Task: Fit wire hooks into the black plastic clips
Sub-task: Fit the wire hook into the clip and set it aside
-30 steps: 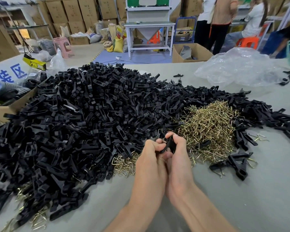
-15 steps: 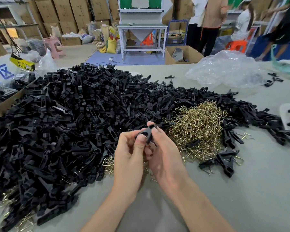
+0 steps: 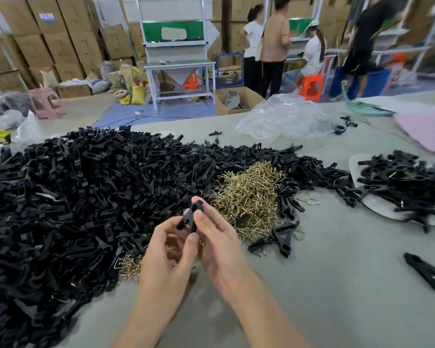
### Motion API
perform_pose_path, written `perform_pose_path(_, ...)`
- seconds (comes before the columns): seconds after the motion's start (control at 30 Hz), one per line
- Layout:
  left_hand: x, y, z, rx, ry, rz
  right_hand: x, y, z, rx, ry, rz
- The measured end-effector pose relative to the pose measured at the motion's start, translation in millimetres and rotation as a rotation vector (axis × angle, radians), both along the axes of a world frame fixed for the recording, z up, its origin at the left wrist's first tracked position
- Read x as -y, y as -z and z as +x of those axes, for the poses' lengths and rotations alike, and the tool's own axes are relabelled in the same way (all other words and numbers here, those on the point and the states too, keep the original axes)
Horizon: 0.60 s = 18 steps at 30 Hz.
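Black clip (image 3: 192, 216) pinched between thumb and forefinger of right hand (image 3: 219, 244); lower end gripped by curled left hand (image 3: 165, 252). Held above table (image 3: 337, 285), near wire hook pile (image 3: 249, 197).

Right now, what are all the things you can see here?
clip pile: too many to count, black, left and middle of table
wire hooks: a heap, gold, against the clip pile
held clip: one, black, raised above the table
second clip pile: many, black, on a white sheet, right
loose clip: one, black, table's right edge
plastic bag: one, clear, table's far side
boxes: many, brown, stacked behind
people: four, mixed clothes, back right
left hand: one, pinches the held clip
right hand: one, pinches the held clip
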<state>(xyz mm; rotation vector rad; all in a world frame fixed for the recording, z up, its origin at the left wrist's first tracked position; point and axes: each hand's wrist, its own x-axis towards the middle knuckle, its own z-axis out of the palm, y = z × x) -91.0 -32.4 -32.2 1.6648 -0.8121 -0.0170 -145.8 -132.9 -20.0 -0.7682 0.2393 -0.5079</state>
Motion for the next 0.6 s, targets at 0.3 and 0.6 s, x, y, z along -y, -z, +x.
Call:
perform_pose_path(0.3,90,-28,-66,0.131,0.165,0.118,51,-16,-70,-0.070,0.400,-0.141)
perform_pose_path(0.6,293,-121,-182,0.074,0.575,0.261,130,-32,-173,-0.068,0.728,0.189)
